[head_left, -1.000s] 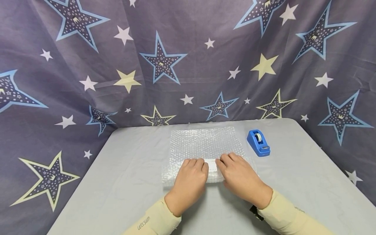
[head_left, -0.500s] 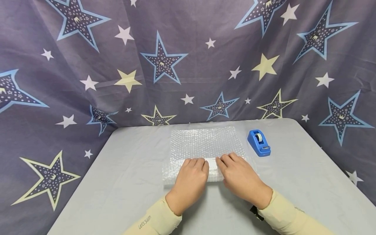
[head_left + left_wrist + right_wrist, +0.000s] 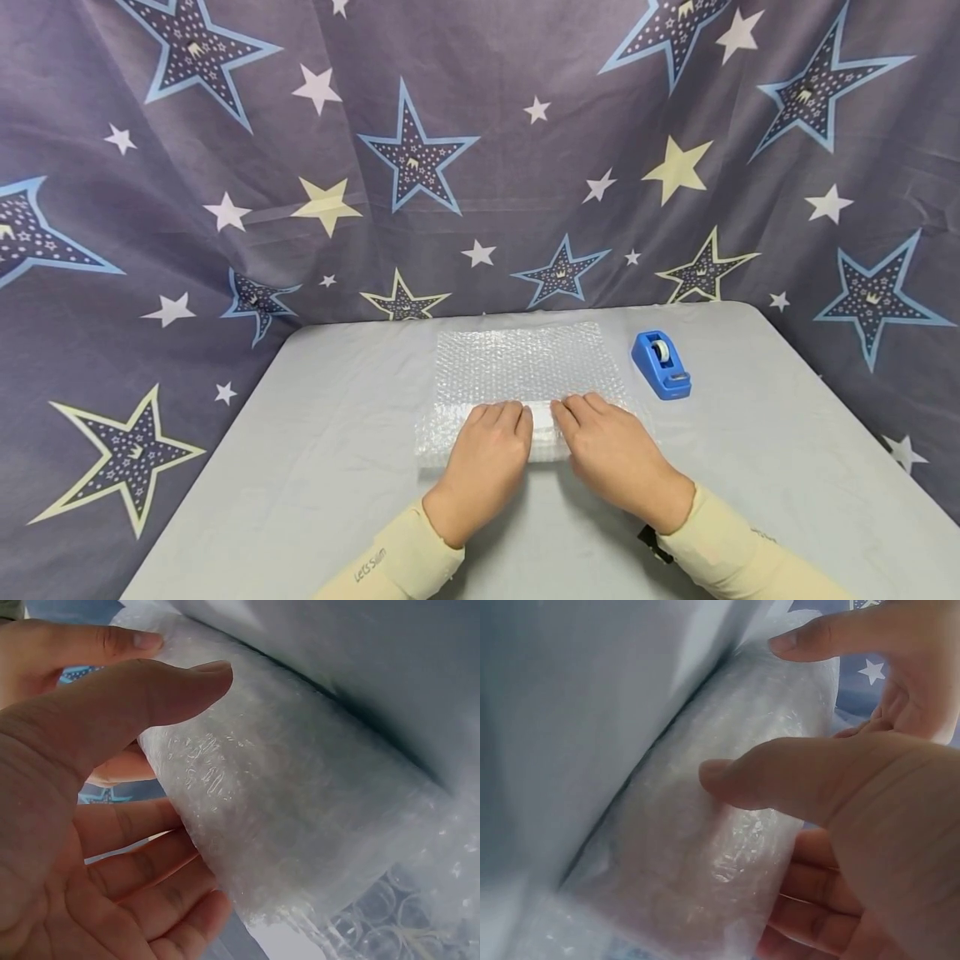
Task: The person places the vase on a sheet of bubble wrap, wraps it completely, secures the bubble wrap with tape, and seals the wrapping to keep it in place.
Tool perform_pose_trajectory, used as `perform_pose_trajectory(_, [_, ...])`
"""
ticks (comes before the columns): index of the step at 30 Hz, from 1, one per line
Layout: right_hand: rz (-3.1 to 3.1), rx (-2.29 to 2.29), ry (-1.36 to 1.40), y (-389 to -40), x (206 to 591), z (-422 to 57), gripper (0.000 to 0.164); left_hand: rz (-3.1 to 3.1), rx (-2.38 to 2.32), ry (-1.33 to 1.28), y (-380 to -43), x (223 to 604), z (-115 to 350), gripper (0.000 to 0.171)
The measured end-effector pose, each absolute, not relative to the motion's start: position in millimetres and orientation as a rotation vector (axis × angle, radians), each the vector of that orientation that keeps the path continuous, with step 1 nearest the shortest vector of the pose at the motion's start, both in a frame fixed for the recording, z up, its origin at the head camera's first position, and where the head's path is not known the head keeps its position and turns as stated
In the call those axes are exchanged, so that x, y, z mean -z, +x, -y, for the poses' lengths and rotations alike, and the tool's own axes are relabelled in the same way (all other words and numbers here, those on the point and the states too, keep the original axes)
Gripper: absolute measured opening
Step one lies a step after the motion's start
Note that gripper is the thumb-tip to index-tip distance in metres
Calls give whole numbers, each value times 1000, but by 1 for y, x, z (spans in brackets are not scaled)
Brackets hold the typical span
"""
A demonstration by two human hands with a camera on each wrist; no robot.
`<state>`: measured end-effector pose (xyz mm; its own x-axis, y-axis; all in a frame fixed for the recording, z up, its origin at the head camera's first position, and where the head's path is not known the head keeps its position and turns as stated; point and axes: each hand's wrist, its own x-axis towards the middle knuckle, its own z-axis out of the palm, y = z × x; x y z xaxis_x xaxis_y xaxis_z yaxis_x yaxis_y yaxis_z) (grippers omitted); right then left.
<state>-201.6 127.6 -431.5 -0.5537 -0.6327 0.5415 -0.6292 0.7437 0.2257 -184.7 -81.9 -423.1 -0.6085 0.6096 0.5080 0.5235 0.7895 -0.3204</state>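
A sheet of clear bubble wrap [image 3: 525, 362] lies on the table, its near end wound into a thick roll [image 3: 547, 452]. My left hand [image 3: 486, 454] grips the roll left of its middle, thumb on the near side and fingers over the top. Just to the right, my right hand [image 3: 613, 454] holds it the same way. In the left wrist view the thumb lies against the roll [image 3: 292, 787], with the other fingers along its far edge. The right wrist view shows the right thumb pressing the roll [image 3: 675, 832]. Whatever is inside the roll cannot be made out.
A blue tape dispenser [image 3: 662, 367] with a roll of clear tape stands right of the bubble wrap. The table [image 3: 322, 433] has a pale grey cover. Behind it and at both sides hangs a dark curtain [image 3: 480, 208] printed with stars.
The roll's near edge has shifted slightly away from me. Both hands stay in nearly the same place on it. The tape dispenser has not moved.
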Motion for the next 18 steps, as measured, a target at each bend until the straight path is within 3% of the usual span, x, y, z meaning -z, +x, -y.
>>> perform_pose_trajectory(7, [2323,9,951,-203,434,-127,47,2368,-184,-837,-186,424,83,29])
perform_pose_trajectory(18, [2399,20,950,-200,432,-128,72,2410,-161,-849,-188,427,84,40])
